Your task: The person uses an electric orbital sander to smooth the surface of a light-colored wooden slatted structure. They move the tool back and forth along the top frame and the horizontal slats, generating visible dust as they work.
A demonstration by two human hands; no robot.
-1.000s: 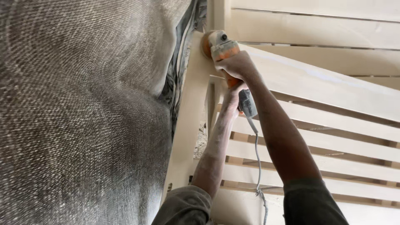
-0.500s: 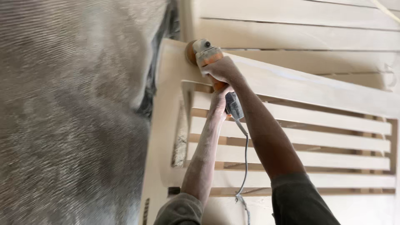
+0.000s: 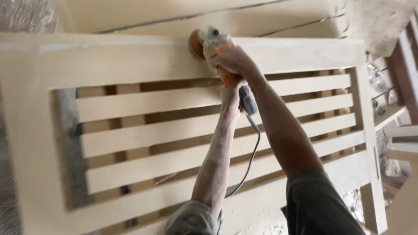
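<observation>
Both your hands are clamped on one tool, and the split grip makes sense for a spinning machine: your right hand [image 3: 235, 61] is curled tight over the head of the orange and grey handheld angle grinder [image 3: 222, 65], bearing its round sanding disc [image 3: 196, 43] against the wood, while your left hand [image 3: 230, 93] is closed round the grey rear handle, likely to steady the tail and steer. Neither hand has any slack in it; fingers wrap fully round the body.

Going by size, the pale unfinished wooden slatted panel [image 3: 183, 130] fills most of the view, lying across the scene with its broad top rail [image 3: 109, 58] at the far side and its horizontal slats nearer you. More pale boards [image 3: 261, 17] lie just beyond it. At the far right stands a dark reddish wooden frame [image 3: 398, 69], with blurred clutter beside it. The grinder sits on the top rail, near its middle, disc touching the wood. Its thin grey power cable [image 3: 250, 161] trails from the handle down between your forearms, hanging clear of the disc.

Compared with a moment ago, the large grey woven cloth that covered the left is almost gone from view, much more of the panel shows, and the grinder now works along the rail and away from the panel's left corner post
</observation>
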